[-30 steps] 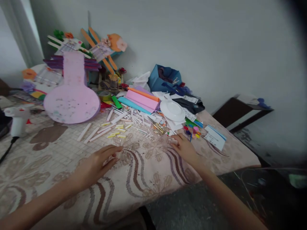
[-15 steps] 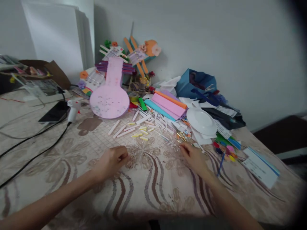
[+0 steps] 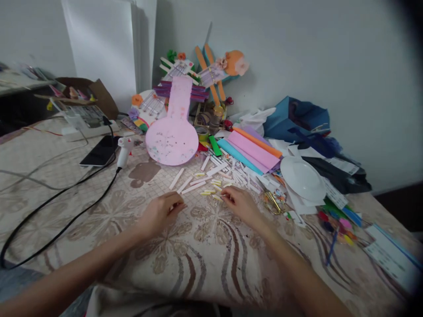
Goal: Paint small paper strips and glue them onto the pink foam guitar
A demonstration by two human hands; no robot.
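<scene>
My right hand (image 3: 243, 203) is at the near edge of some small yellow-and-white paper pieces (image 3: 207, 193). Its fingertips are pinched together beside one of them; whether a piece is between them I cannot make out. My left hand (image 3: 161, 211) rests low over the patterned tablecloth (image 3: 198, 246), fingers curled in and thumb against them, their inside hidden. Gold-handled scissors (image 3: 273, 203) lie to the right of my right hand. Beyond both hands are white paper strips (image 3: 190, 187) and a pink guitar-like cutout (image 3: 172, 140) leaning upright.
A white glue gun (image 3: 124, 152) with a black cord and a dark phone (image 3: 99, 151) are on the left. Folded coloured sheets (image 3: 253, 149), a white plate (image 3: 302, 178) and a blue bag (image 3: 295, 119) sit at the right. White boards (image 3: 102, 53) lean on the wall.
My right hand has moved left, away from the scissors, to the yellow-and-white pieces. My left hand stays curled near its place. The view has turned left.
</scene>
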